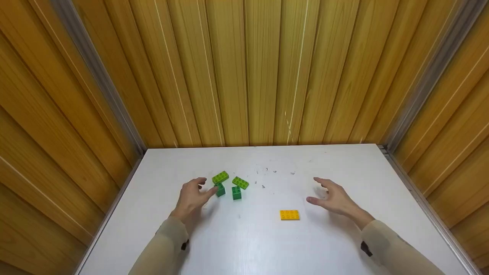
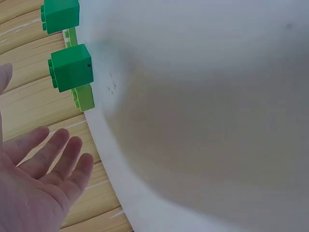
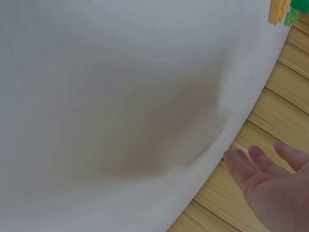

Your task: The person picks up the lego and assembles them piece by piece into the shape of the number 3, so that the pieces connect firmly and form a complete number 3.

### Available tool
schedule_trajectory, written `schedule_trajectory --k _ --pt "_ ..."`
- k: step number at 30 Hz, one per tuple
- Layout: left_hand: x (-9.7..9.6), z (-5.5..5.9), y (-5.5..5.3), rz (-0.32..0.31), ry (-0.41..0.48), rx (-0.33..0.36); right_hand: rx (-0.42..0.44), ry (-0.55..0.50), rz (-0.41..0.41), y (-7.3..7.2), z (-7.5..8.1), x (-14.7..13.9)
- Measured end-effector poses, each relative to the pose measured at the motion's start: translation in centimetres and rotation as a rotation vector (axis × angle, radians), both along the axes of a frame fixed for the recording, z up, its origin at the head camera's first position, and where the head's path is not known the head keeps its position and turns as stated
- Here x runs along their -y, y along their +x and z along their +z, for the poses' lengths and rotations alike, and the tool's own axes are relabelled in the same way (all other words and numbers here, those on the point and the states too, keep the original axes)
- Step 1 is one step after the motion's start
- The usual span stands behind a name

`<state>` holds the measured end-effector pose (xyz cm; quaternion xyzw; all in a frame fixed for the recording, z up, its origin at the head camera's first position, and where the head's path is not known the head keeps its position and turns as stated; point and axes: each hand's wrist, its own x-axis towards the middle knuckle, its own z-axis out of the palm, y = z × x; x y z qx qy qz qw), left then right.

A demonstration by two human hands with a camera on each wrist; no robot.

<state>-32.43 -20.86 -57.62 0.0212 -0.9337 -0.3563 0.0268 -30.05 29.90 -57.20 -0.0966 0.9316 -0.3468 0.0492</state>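
Head view: both my hands are over the table (image 1: pixel 248 248), free of any load. My left hand (image 1: pixel 193 199) has its fingers loosely bent and its thumb apart; the thumb overlaps a dark green brick (image 1: pixel 220 190), though the left wrist view shows the hand clear of the bricks. My right hand (image 1: pixel 333 198) is relaxed too, thumb apart from fingers, grasping nothing; nearest to it lies the yellow brick (image 1: pixel 289 215), flat with its studs up, apart from the rest.

Just right of the first dark green brick stands the second dark green brick (image 1: pixel 236 193). Behind this pair lie two light green bricks, the left one (image 1: pixel 220 177) and the right one (image 1: pixel 240 183), turned at different angles. Whether neighbours touch, I cannot tell.

Farther back, small dark marks (image 1: pixel 263 186) dot the white tabletop. Beige sleeves (image 1: pixel 162 244) cover my forearms. Wood-patterned walls (image 1: pixel 261 76) rise behind and at both sides, with grey posts (image 1: pixel 99 72) at the corners.
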Motion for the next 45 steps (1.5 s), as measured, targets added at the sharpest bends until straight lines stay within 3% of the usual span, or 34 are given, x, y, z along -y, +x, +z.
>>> schedule_trajectory --k 9,16,22,32,45 --pt "-0.5 0.0 -0.4 -0.015 0.046 -0.041 0.007 -0.106 0.058 0.0 -0.5 1.7" --pt "-1.1 -0.3 -0.3 0.011 0.096 0.021 -0.008 -0.138 0.128 0.0 -1.4 2.6" --pt "-1.6 -0.8 -0.4 0.055 0.157 0.075 0.004 -0.132 0.193 0.2 -1.8 3.4" --pt "-2.4 -1.3 -0.9 0.021 0.163 0.066 -0.058 -0.084 0.313 0.3 -2.2 4.3" --pt "-2.7 -1.9 -1.3 0.03 0.2 0.074 -0.03 -0.063 0.332 0.0 -2.7 5.1"
